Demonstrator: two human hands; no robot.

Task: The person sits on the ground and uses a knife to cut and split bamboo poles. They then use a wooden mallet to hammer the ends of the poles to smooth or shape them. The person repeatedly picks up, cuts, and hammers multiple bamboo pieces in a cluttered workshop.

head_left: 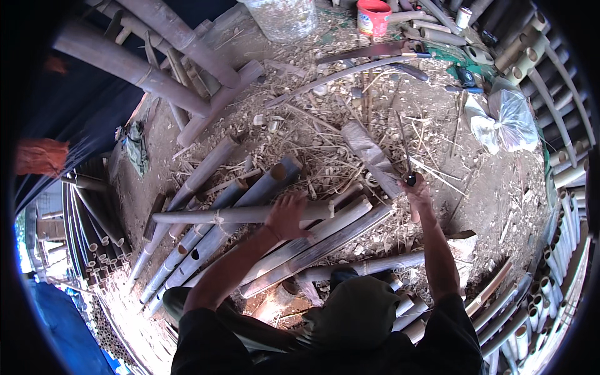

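Note:
A grey bamboo pole (244, 215) lies crosswise over several other bamboo poles in front of me. My left hand (286, 215) grips it near its right end, fingers on the far side and thumb on the near side. My right hand (417, 192) is closed round the dark handle of a long, thin-bladed knife (403, 137). The blade points away from me, apart from the pole. Just left of the knife lies a thick, flattened brownish piece (372, 155), perhaps wood or bamboo. Two split-looking lengths of bamboo (325, 247) rest below my left hand.
Shavings and thin strips cover the ground. Farther off are a handsaw (369, 51), a red bucket (374, 17), a whitish tub (284, 19) and a tied plastic bag (505, 119). Thick poles (150, 75) form a frame at upper left. Stacked bamboo (550, 281) lines the right side.

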